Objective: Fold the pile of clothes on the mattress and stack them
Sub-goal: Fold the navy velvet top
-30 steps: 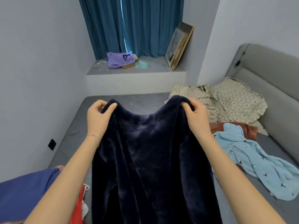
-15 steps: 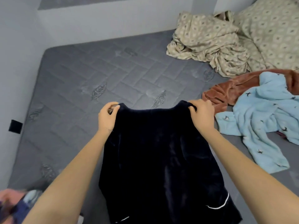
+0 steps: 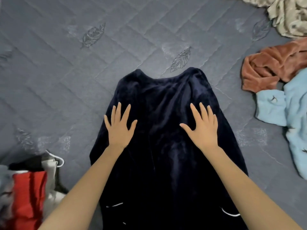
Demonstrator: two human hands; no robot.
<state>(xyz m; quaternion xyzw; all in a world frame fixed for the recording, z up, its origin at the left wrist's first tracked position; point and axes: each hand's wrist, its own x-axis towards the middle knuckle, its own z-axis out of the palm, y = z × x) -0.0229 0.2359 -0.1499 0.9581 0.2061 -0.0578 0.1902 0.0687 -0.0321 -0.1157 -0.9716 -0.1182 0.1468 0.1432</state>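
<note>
Across the middle of the grey quilted mattress (image 3: 66, 63) the navy plush garment (image 3: 166, 163) lies spread flat. Its far edge dips between two raised corners, and its near end runs out of view under my forearms.

My left grip (image 3: 118, 128) is wide open and palm down. Its fingers (image 3: 127, 112) are straight and fanned, pressing on the cloth just inside the garment's left edge, with nothing held. My right grip (image 3: 203, 130) is open in the same way and lies flat on the right half of the garment, thumb pointing inward. The two sit level with each other and well apart, with a creased band of dark fabric between them.

Thin white piping (image 3: 114, 205) shows low on the garment as a short line on the left and a curved one on the right.

On the mattress to my right, apart from the navy piece, a rust-brown garment (image 3: 269, 67) lies crumpled. A light blue garment (image 3: 292, 113) touches it on the near side. Beige patterned bedding (image 3: 290, 15) is bunched in the far right corner.

At my lower left sits a heap of clothes (image 3: 51, 165), with a red cloth (image 3: 28, 196) at its front and black and pale pieces behind. A stitched leaf motif (image 3: 181, 59) marks the mattress just beyond the garment's far edge.
</note>
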